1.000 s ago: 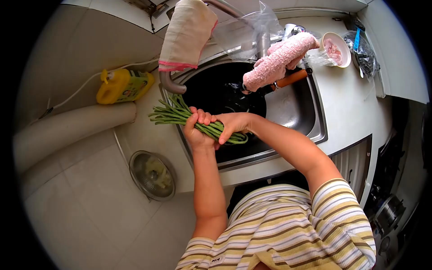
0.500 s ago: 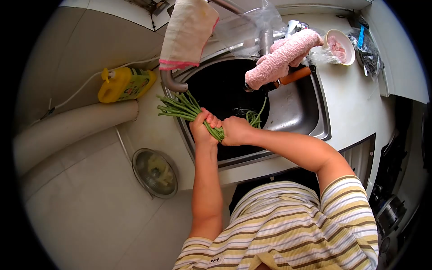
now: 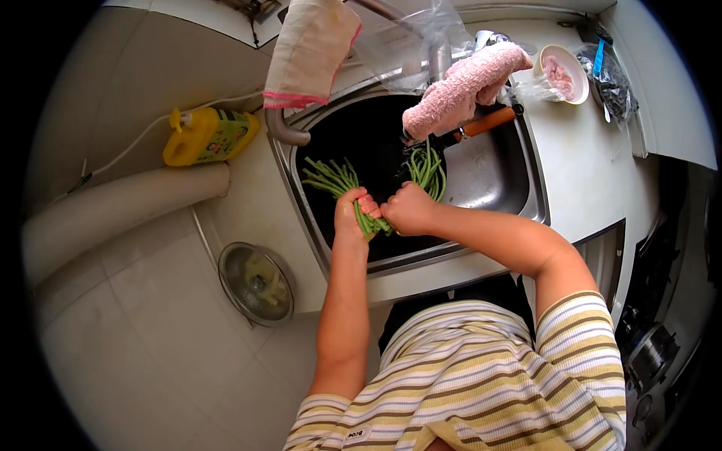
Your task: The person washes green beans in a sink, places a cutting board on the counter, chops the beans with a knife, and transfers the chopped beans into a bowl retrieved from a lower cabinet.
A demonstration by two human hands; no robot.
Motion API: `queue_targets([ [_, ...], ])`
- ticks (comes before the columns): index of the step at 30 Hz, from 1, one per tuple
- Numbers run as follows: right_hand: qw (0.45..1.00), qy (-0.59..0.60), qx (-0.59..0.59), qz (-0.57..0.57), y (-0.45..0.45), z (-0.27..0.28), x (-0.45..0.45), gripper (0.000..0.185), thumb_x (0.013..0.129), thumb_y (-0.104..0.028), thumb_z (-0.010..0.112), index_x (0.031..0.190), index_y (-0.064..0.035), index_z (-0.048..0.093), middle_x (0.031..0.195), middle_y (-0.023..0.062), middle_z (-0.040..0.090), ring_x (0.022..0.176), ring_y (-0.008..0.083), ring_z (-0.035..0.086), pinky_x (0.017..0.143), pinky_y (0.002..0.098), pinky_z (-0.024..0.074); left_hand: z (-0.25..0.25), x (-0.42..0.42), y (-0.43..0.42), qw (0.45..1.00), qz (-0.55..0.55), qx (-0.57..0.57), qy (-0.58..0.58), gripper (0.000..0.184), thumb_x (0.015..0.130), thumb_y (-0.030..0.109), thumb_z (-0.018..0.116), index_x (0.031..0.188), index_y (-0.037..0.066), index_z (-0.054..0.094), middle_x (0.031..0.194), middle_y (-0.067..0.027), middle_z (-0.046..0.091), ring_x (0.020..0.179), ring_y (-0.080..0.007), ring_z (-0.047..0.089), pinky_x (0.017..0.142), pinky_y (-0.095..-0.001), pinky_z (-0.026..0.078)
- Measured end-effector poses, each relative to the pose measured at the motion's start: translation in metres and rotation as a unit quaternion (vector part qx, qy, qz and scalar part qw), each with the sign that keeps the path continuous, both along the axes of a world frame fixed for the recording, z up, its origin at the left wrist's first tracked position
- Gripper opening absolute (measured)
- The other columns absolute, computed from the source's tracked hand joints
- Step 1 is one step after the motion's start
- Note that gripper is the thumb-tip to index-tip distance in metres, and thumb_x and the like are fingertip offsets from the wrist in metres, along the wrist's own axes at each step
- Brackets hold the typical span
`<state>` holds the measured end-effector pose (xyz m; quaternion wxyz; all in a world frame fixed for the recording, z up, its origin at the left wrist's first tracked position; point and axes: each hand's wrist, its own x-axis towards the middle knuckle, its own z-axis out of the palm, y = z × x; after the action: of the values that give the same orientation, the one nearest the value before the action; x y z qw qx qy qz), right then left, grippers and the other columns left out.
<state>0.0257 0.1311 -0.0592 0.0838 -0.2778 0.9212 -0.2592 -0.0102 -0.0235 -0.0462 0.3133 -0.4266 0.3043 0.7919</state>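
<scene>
Over the sink [image 3: 492,177], left hand [image 3: 353,213] and right hand [image 3: 410,209] clench green beans [image 3: 332,178], left ends slanting forward-left.

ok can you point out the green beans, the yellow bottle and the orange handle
Green beans [image 3: 332,177]: head view, on the stalks beyond the left hand [image 3: 353,213].
Yellow bottle [image 3: 213,137]: head view, on the middle of its body.
Orange handle [image 3: 487,122]: head view, about midway along its length.

Left hand [image 3: 353,213] and right hand [image 3: 410,208] close together, fingers [image 3: 369,206] curled, right elbow [image 3: 558,259] bent outward
</scene>
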Motion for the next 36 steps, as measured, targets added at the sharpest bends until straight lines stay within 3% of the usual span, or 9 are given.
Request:
queue_targets([
  [2, 0.991, 0.054, 0.016, 0.125, 0.009, 0.001, -0.001, 0.007, 0.059, -0.018, 0.062, 0.057, -0.012, 0.058, 0.055, 0.008, 0.06, 0.053, 0.0243, 0.061, 0.054, 0.0367, 0.0429, 0.007, 0.001, -0.006, 0.999, -0.026, 0.026, -0.027, 0.022, 0.083, 0.008, 0.049, 0.063, 0.013, 0.041, 0.049, 0.0016, 0.04, 0.039, -0.0112, 0.036, 0.04, -0.0267, 0.032],
  [9, 0.943, 0.271, -0.156, 0.11, 0.031, 0.044, -0.041, 0.014, 0.062, -0.018, 0.059, 0.06, -0.0106, 0.048, 0.056, 0.0033, 0.049, 0.057, 0.0227, 0.054, 0.06, 0.035, 0.0407, 0.012, 0.013, -0.028, 0.983, -0.125, 0.137, 0.005, 0.007, 0.085, 0.013, 0.052, 0.078, 0.012, 0.05, 0.059, -0.0007, 0.049, 0.044, -0.0109, 0.043, 0.041, -0.0273, 0.034],
  [11, 0.914, 0.319, -0.224, 0.112, 0.011, 0.058, -0.045, 0.019, 0.059, -0.019, 0.059, 0.063, -0.0084, 0.045, 0.067, 0.0058, 0.048, 0.069, 0.0254, 0.054, 0.078, 0.0431, 0.0451, 0.022, 0.021, -0.012, 0.993, -0.097, 0.07, 0.01, 0.006, 0.085, 0.016, 0.052, 0.085, 0.011, 0.054, 0.063, -0.0027, 0.053, 0.043, -0.0109, 0.044, 0.042, -0.0259, 0.035],
  [14, 0.925, 0.265, -0.238, 0.131, -0.002, 0.055, -0.038, 0.022, 0.066, -0.018, 0.066, 0.067, -0.0066, 0.047, 0.091, 0.0155, 0.055, 0.094, 0.0312, 0.056, 0.098, 0.0539, 0.0381, 0.006, 0.032, 0.001, 0.988, -0.032, 0.072, 0.134, 0.035, 0.095, 0.039, 0.043, 0.115, 0.013, 0.052, 0.105, -0.0047, 0.058, 0.092, -0.0181, 0.061, 0.072, -0.0336, 0.054],
  [17, 0.919, 0.205, -0.321, 0.102, -0.009, 0.038, -0.028, 0.027, 0.064, -0.018, 0.071, 0.067, -0.0056, 0.047, 0.097, 0.0176, 0.053, 0.098, 0.0359, 0.055, 0.099, 0.0586, 0.0356, 0.006, 0.047, 0.006, 0.994, 0.003, 0.067, 0.09, 0.043, 0.093, 0.045, 0.046, 0.123, 0.015, 0.048, 0.116, -0.0027, 0.054, 0.105, -0.0179, 0.056, 0.085, -0.0342, 0.05],
  [19, 0.928, 0.181, -0.302, 0.121, -0.012, 0.027, -0.017, 0.03, 0.061, -0.018, 0.074, 0.069, -0.0053, 0.048, 0.103, 0.0187, 0.051, 0.102, 0.0387, 0.053, 0.098, 0.0612, 0.0345, -0.014, 0.058, 0.001, 0.996, -0.024, 0.031, 0.081, 0.077, 0.078, 0.07, 0.041, 0.136, 0.02, 0.036, 0.131, -0.0051, 0.046, 0.116, -0.0214, 0.05, 0.089, -0.036, 0.049],
  [25, 0.947, 0.111, -0.294, 0.066, -0.015, 0.04, -0.005, 0.032, 0.066, -0.027, 0.076, 0.073, -0.0069, 0.051, 0.117, 0.0197, 0.047, 0.117, 0.0407, 0.044, 0.098, 0.0634, 0.0309, -0.024, 0.066, -0.002, 0.965, 0.054, 0.178, 0.185, 0.065, 0.083, 0.05, 0.058, 0.135, 0.015, 0.038, 0.133, -0.0055, 0.045, 0.123, -0.0215, 0.043, 0.099, -0.0378, 0.042],
  [31, 0.958, 0.061, -0.272, 0.074, 0.001, 0.008, -0.019, 0.034, 0.066, -0.024, 0.076, 0.084, -0.0058, 0.052, 0.136, 0.0231, 0.034, 0.13, 0.0449, 0.029, 0.103, 0.0581, 0.0283, -0.049, 0.023, -0.014, 0.954, -0.121, -0.029, 0.274, 0.053, 0.085, 0.011, 0.061, 0.133, 0.009, 0.04, 0.129, -0.0103, 0.049, 0.114, -0.0234, 0.053, 0.089, -0.038, 0.049],
  [36, 0.988, -0.111, -0.11, 0.005, 0.008, -0.092, 0.003, 0.05, 0.071, -0.021, 0.074, 0.111, -0.0056, 0.046, 0.145, 0.0221, 0.021, 0.134, 0.0452, 0.018, 0.105, 0.0519, 0.0293, -0.163, 0.017, 0.005, 0.939, -0.255, -0.232, -0.01, 0.044, 0.077, 0.023, 0.073, 0.105, -0.008, 0.059, 0.1, -0.0161, 0.063, 0.081, -0.0195, 0.061, 0.063, -0.0343, 0.048],
])
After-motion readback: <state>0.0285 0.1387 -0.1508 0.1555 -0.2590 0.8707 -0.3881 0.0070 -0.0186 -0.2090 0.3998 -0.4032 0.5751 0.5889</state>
